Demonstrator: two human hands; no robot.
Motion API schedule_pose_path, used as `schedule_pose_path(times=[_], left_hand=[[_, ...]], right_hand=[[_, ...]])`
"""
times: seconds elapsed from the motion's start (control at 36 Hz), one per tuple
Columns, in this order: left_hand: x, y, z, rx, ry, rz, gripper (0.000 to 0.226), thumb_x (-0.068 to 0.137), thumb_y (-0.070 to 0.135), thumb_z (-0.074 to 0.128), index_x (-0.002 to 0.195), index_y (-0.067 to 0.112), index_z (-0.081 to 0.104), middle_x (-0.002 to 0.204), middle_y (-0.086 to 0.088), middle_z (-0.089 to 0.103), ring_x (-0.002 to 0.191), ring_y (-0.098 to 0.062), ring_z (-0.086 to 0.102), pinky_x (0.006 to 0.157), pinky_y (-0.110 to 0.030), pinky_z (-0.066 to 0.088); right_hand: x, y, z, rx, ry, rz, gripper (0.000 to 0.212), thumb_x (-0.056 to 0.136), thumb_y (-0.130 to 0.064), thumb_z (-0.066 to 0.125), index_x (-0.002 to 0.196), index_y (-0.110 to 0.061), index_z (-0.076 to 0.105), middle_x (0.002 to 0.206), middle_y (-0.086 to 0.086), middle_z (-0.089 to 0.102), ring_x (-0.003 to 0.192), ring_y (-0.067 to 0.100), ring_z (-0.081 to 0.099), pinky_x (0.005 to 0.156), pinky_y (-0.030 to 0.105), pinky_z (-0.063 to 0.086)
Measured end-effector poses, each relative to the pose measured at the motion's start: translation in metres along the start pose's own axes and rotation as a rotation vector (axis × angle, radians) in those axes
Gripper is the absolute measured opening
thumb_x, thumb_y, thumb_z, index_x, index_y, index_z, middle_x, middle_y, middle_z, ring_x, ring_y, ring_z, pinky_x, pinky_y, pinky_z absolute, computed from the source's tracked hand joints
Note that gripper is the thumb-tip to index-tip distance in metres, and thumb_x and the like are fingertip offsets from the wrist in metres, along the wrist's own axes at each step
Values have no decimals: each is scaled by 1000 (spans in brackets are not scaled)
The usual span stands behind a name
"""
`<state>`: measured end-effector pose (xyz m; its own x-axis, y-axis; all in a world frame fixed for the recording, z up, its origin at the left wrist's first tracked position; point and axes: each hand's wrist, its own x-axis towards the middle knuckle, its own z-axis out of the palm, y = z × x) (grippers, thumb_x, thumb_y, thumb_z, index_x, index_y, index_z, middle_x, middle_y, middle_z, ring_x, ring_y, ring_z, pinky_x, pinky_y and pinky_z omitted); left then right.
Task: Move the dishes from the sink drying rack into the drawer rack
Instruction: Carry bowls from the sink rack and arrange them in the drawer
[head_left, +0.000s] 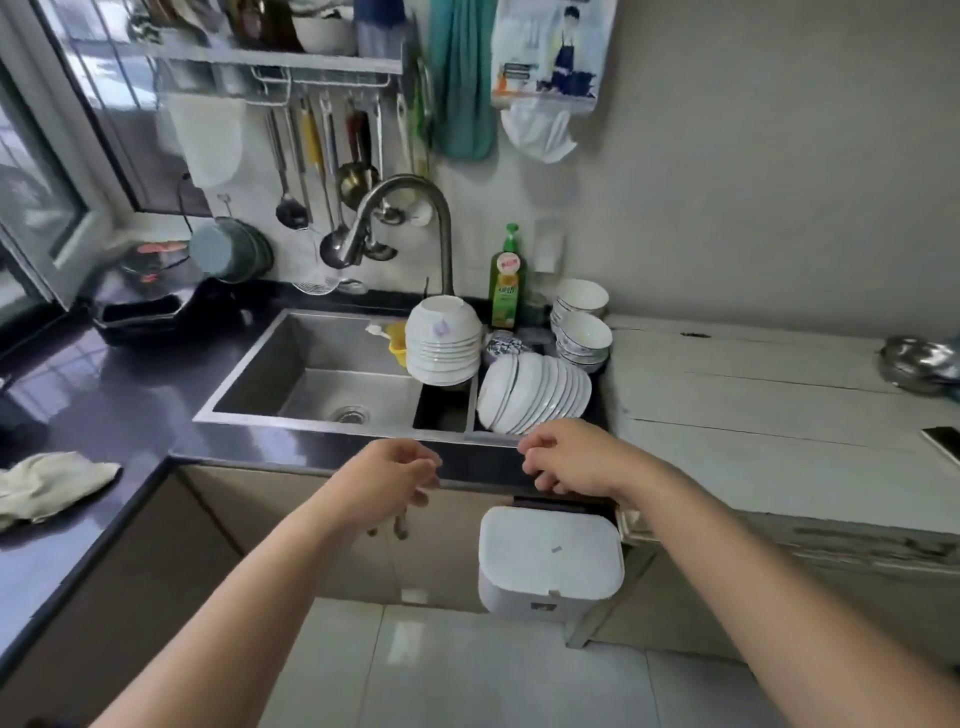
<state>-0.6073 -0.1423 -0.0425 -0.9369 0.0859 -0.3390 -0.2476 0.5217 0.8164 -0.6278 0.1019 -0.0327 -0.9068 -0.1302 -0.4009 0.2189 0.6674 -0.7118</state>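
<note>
Both hands hover empty just before the tabletop's front edge, the left hand (397, 475) and right hand (566, 460) with fingers loosely curled, grasping nothing, likely poised to reach for dishes. Just beyond them, at the sink's (311, 374) right end, the drying rack (444, 410) carries the white bowls: one stack upside down (443, 340), another tipped on its side (532, 392), presumably to drain. Two upright bowl stacks (582, 327) stand behind. No drawer rack is visible; the cabinets below look closed.
</note>
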Motion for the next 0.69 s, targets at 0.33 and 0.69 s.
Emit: schedule_pose_path(times=[0.33, 0.69], left_hand=[[122, 35, 49, -97, -103, -34, 16, 99, 21, 57, 98, 21, 73, 89, 1, 78, 80, -18, 73, 83, -38, 58], [199, 86, 128, -211, 90, -307, 17, 101, 27, 56, 100, 25, 73, 96, 4, 77, 87, -16, 75, 89, -40, 59]], right_hand=[[78, 100, -44, 250, 81, 264, 13, 101, -17, 54, 105, -17, 66, 104, 9, 74, 78, 16, 66, 66, 24, 52], [265, 165, -168, 254, 182, 181, 20, 97, -6, 57, 114, -8, 67, 98, 6, 71, 68, 16, 65, 64, 29, 52]])
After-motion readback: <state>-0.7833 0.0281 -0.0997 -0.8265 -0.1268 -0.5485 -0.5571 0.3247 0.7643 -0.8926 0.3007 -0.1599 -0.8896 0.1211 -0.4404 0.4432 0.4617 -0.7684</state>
